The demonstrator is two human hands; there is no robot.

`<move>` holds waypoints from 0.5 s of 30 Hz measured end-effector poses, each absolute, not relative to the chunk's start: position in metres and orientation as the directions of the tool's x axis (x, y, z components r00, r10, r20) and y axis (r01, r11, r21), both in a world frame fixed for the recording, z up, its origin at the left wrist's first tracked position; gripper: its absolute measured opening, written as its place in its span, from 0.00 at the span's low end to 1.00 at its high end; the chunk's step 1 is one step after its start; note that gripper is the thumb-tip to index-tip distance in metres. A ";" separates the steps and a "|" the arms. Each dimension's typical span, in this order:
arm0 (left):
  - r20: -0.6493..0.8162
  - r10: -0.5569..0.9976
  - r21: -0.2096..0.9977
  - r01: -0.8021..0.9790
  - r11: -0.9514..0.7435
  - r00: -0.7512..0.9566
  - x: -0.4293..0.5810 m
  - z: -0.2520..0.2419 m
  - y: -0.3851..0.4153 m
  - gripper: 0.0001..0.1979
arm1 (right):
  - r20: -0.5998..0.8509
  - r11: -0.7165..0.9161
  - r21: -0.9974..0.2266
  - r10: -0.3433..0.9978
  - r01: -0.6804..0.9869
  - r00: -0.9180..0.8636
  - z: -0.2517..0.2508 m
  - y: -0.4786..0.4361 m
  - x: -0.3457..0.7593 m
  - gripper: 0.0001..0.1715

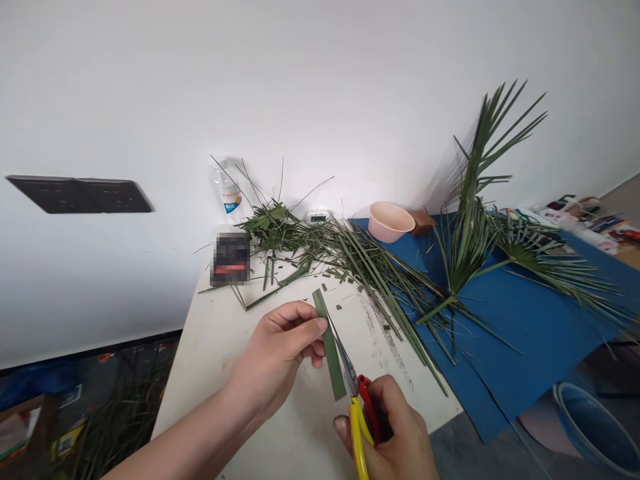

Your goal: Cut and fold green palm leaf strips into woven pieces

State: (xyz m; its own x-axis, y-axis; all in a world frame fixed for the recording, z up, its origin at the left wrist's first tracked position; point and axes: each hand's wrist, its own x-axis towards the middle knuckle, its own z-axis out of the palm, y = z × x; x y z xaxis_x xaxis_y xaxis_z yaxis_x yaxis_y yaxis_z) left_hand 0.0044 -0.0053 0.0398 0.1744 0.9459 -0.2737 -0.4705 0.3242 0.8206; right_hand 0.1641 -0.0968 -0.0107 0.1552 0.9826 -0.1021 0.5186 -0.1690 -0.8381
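Between the thumb and fingers of my left hand [290,340] is a short, flat green leaf strip [334,363], held over the white tabletop. My right hand [397,430] is closed round the handles of a pair of scissors [359,427], one handle red and the other yellow. The metal blades lie along the right edge of the strip and point up toward my left fingertips. Whether they are cutting into the strip I cannot tell. Small cut leaf bits [339,307] are scattered on the table [210,360] beyond my hands.
Long leaf strips [385,280] lie heaped toward the wall. Fan-shaped palm leaves [465,247] stand on the blue mat [500,360] at right, near a pink bowl [390,223]. A clear bottle [230,193] and a blurred dark box [230,259] are at back left. A blue bucket [595,427] stands lower right.
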 end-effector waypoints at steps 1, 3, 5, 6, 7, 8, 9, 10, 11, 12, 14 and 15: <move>-0.277 0.944 0.819 -0.470 0.329 0.178 0.005 0.040 -0.006 0.07 | -0.106 -0.174 -0.836 0.982 0.520 0.158 -0.010 -0.097 0.165 0.22; -0.282 0.942 0.816 -0.472 0.335 0.181 0.006 0.041 -0.006 0.07 | -0.116 -0.182 -0.838 0.981 0.515 0.159 -0.010 -0.097 0.165 0.22; -0.284 0.941 0.813 -0.475 0.337 0.181 0.008 0.041 -0.007 0.07 | -0.122 -0.184 -0.844 0.980 0.503 0.154 -0.011 -0.097 0.165 0.22; -0.285 0.941 0.812 -0.475 0.339 0.184 0.008 0.041 -0.007 0.07 | -0.123 -0.184 -0.846 0.981 0.500 0.152 -0.012 -0.097 0.164 0.22; -0.285 0.940 0.810 -0.476 0.341 0.188 0.008 0.040 -0.007 0.07 | -0.124 -0.184 -0.846 0.981 0.500 0.152 -0.013 -0.097 0.164 0.22; -0.286 0.938 0.809 -0.477 0.345 0.194 0.009 0.040 -0.007 0.06 | -0.126 -0.186 -0.844 0.980 0.503 0.152 -0.013 -0.097 0.164 0.22; -0.287 0.937 0.807 -0.477 0.349 0.200 0.009 0.039 -0.008 0.06 | -0.129 -0.190 -0.841 0.980 0.506 0.153 -0.014 -0.097 0.163 0.22; -0.289 0.935 0.805 -0.477 0.354 0.207 0.009 0.038 -0.008 0.06 | -0.132 -0.192 -0.839 0.980 0.509 0.152 -0.014 -0.097 0.163 0.22; -0.290 0.933 0.804 -0.475 0.358 0.214 0.010 0.038 -0.009 0.05 | -0.133 -0.192 -0.838 0.980 0.510 0.149 -0.015 -0.097 0.164 0.22; -0.291 0.931 0.803 -0.473 0.362 0.219 0.010 0.038 -0.009 0.05 | -0.133 -0.190 -0.839 0.980 0.509 0.146 -0.015 -0.097 0.164 0.22; -0.293 0.928 0.804 -0.467 0.368 0.229 0.011 0.037 -0.010 0.06 | -0.132 -0.188 -0.843 0.980 0.505 0.146 -0.015 -0.096 0.165 0.21; -0.295 0.927 0.804 -0.464 0.372 0.233 0.011 0.037 -0.010 0.06 | -0.133 -0.190 -0.844 0.980 0.501 0.147 -0.014 -0.096 0.165 0.21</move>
State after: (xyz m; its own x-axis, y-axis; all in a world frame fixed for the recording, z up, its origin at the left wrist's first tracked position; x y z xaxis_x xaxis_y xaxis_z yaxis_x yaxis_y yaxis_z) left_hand 0.0114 -0.0103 0.0373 0.2327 0.9268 -0.2947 -0.4642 0.3721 0.8038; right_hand 0.1649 -0.0957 -0.0144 0.1471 0.9802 -0.1327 0.5012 -0.1895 -0.8443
